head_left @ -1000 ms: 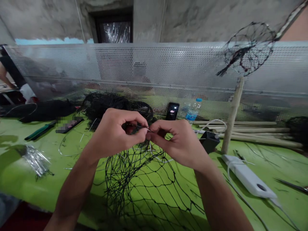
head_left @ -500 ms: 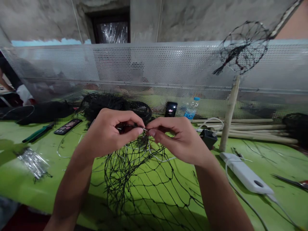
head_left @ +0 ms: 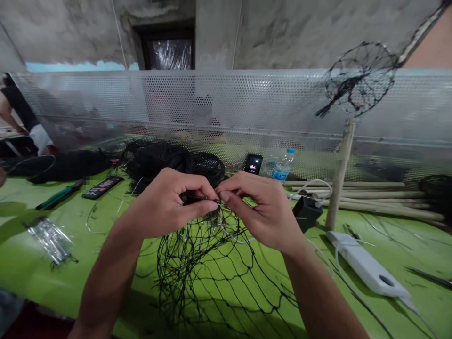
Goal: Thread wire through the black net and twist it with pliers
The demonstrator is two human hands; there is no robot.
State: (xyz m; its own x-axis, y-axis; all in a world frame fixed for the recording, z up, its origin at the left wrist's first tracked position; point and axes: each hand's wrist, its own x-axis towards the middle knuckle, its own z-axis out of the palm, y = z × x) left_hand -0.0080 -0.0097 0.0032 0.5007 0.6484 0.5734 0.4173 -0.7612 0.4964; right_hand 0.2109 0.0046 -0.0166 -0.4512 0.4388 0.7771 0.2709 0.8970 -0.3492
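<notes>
A black knotted net [head_left: 212, 270] hangs down from my fingertips and spreads over the green table. My left hand [head_left: 176, 202] is closed, with its thumb and forefinger pinching the gathered top of the net. Right against it, my right hand [head_left: 259, 209] pinches the same spot between thumb and forefinger. A small pale, wire-like piece seems to show at the fingertips, but the fingers hide most of it. Beneath the hands, loose cord ends and a thin white cable [head_left: 236, 239] lie behind the mesh.
Left lie green-handled pliers [head_left: 56, 197], a dark phone-like slab [head_left: 102, 187] and a clear-wrapped bundle [head_left: 51, 240]. Behind are black cord [head_left: 155, 157], a phone [head_left: 253, 164] and a bottle [head_left: 283, 165]. Right: an upright wooden post [head_left: 341, 174], stacked sticks [head_left: 381, 202], a white power strip [head_left: 370, 266], scissors [head_left: 429, 275].
The camera view has shifted slightly, so everything sits a little lower and mostly further right. My hands stay together at the net's top; my right thumb now lies nearer the left fingertips.
</notes>
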